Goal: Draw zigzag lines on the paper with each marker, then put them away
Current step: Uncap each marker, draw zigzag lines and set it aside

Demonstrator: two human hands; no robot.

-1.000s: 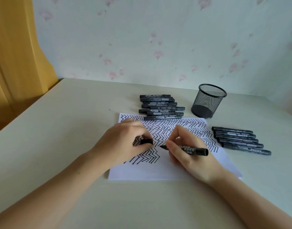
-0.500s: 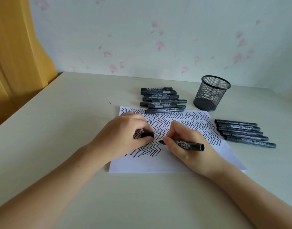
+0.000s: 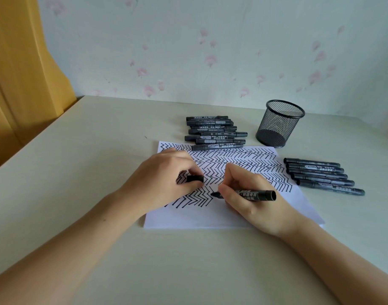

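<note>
A white sheet of paper (image 3: 210,216) lies on the table, most of it covered with black zigzag rows. My right hand (image 3: 252,197) grips an uncapped black marker (image 3: 254,194), its tip touching the paper at the end of the lowest zigzag row. My left hand (image 3: 162,181) rests on the paper's left part and pinches the marker's black cap (image 3: 195,178). Several capped black markers lie in a pile (image 3: 213,133) behind the paper. Another row of several markers (image 3: 320,176) lies to the right of the paper.
A black mesh pen cup (image 3: 278,123) stands upright behind the paper's right corner, with nothing visible inside. A wall with floral paper closes the back. A yellow curtain (image 3: 19,73) hangs at the left beside the table edge.
The view has tilted up slightly. My right hand with the marker has moved a little along the lowest row on the paper. My left hand keeps the cap in the same place.
</note>
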